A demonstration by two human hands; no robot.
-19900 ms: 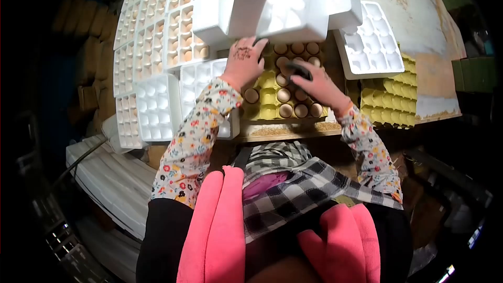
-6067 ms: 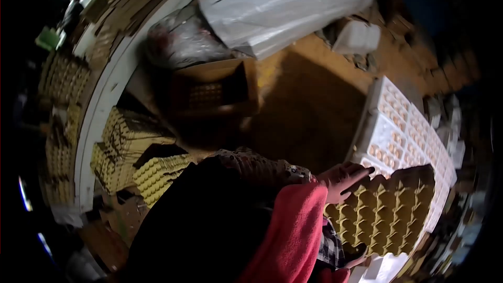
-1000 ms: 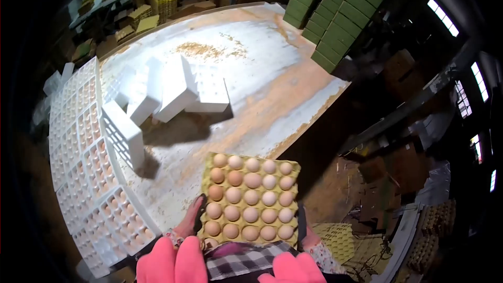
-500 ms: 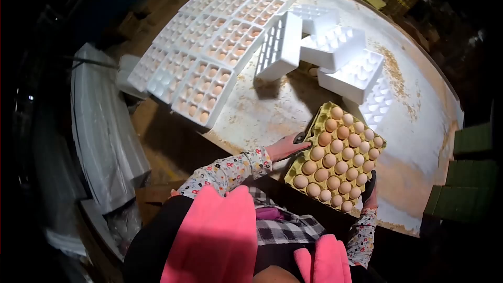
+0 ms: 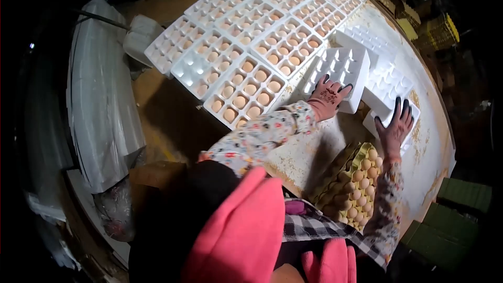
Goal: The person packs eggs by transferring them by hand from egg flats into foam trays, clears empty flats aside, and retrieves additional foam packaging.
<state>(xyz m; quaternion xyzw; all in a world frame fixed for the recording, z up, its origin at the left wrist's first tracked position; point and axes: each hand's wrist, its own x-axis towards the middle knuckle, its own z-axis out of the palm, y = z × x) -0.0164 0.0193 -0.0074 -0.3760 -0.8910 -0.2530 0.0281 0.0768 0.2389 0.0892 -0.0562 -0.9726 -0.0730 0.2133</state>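
My left hand [image 5: 326,100], in a glove with dark fingertips, lies with fingers spread on the near edge of a white foam egg tray [image 5: 343,68]. To the right, my right hand [image 5: 395,131] reaches over another white foam tray [image 5: 387,86], fingers stretched out and thumb apart; whether it presses on the foam I cannot tell. Close to my body, below both hands, a yellowish pulp egg tray [image 5: 335,181] full of brown eggs [image 5: 361,183] sits tilted on the table [image 5: 293,162]. My right forearm partly hides its side.
Rows of white foam trays holding eggs [image 5: 241,99] cover the table's left and far side. One tray [image 5: 194,65] has several bare pockets. Wrapped white foam sheets [image 5: 102,105] stand at left, green boxes [image 5: 445,225] at lower right. Straw-like bits [image 5: 416,133] are scattered on the tabletop.
Both hands have let go of the pulp egg tray, which now sits close to my body. They have moved forward to the loose foam trays. The view has shifted too.
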